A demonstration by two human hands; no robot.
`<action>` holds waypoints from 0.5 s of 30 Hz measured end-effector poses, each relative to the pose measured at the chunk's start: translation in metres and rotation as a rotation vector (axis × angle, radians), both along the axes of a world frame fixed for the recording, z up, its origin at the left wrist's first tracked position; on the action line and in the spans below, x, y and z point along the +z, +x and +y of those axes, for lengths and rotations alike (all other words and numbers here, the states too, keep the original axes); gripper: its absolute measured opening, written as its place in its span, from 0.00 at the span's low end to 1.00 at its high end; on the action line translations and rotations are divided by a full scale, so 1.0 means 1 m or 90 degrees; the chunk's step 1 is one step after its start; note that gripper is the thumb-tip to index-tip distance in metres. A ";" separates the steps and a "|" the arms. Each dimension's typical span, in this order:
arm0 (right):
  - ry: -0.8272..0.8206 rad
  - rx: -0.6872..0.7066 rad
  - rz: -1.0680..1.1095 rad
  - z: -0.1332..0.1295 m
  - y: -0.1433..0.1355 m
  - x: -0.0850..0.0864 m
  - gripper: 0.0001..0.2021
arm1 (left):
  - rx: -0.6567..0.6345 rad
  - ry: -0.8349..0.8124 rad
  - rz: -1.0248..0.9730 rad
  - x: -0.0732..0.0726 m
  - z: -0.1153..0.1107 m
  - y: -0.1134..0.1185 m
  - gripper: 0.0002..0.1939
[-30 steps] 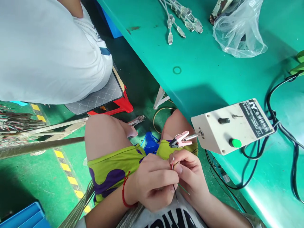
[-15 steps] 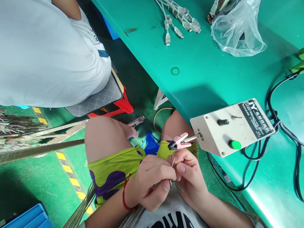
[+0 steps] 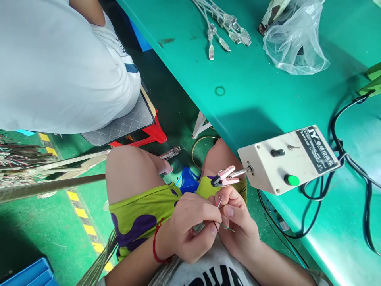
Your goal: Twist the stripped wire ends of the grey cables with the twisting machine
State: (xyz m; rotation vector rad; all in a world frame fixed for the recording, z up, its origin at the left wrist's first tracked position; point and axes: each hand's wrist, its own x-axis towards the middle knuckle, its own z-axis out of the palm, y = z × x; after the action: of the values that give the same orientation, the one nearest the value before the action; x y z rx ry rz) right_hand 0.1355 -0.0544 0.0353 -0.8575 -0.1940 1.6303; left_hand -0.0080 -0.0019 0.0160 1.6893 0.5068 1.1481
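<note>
Far up and left of the fingers, a person (image 3: 59, 71) in white sits on a stool (image 3: 127, 123). Grey cords (image 3: 99, 258) hang lower left of them. The left hand (image 3: 193, 228) has its thumb and forefinger nearly closed on the wires (image 3: 228, 228) (a red cord circles that wrist). The wires, thin and coloured, poke out between both hands' fingertips. Just beyond these, the clip (image 3: 223, 177) stands between fingers and table (image 3: 184, 59). The plugs (image 3: 229, 29) lie well beyond it. The right hand (image 3: 236, 216) pinches the wires, thumb against forefinger. Right of its fingers sits the box (image 3: 290, 159), blocking the nearest table edge; the bag (image 3: 297, 43) lies farther off, and black cables (image 3: 320, 202) loop at right.
</note>
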 end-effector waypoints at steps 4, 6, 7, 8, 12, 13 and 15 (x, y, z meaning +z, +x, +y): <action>-0.021 -0.009 -0.017 -0.002 -0.002 0.000 0.09 | 0.001 0.020 -0.008 0.004 0.002 0.001 0.09; -0.039 -0.019 -0.029 -0.003 -0.004 -0.001 0.12 | 0.043 0.034 0.001 0.007 0.002 0.001 0.12; -0.055 -0.025 -0.034 -0.003 -0.005 -0.002 0.15 | 0.070 0.041 0.010 0.009 0.002 0.001 0.13; -0.077 -0.029 -0.040 -0.003 -0.006 -0.004 0.17 | 0.095 0.045 0.023 0.011 0.002 0.000 0.13; -0.156 -0.026 -0.085 -0.003 -0.006 -0.008 0.15 | 0.170 0.067 0.075 0.017 0.002 -0.003 0.14; -0.154 -0.025 -0.099 -0.002 -0.005 -0.008 0.15 | 0.182 0.072 0.079 0.017 0.002 -0.003 0.13; -0.128 -0.031 -0.115 0.001 -0.001 -0.007 0.16 | 0.208 0.077 0.083 0.017 0.003 -0.004 0.13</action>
State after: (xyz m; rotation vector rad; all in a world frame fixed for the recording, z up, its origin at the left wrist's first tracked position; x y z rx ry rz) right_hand 0.1340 -0.0532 0.0280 -1.1563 -0.1358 1.5436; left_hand -0.0115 0.0014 0.0334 1.8394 0.8331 1.3275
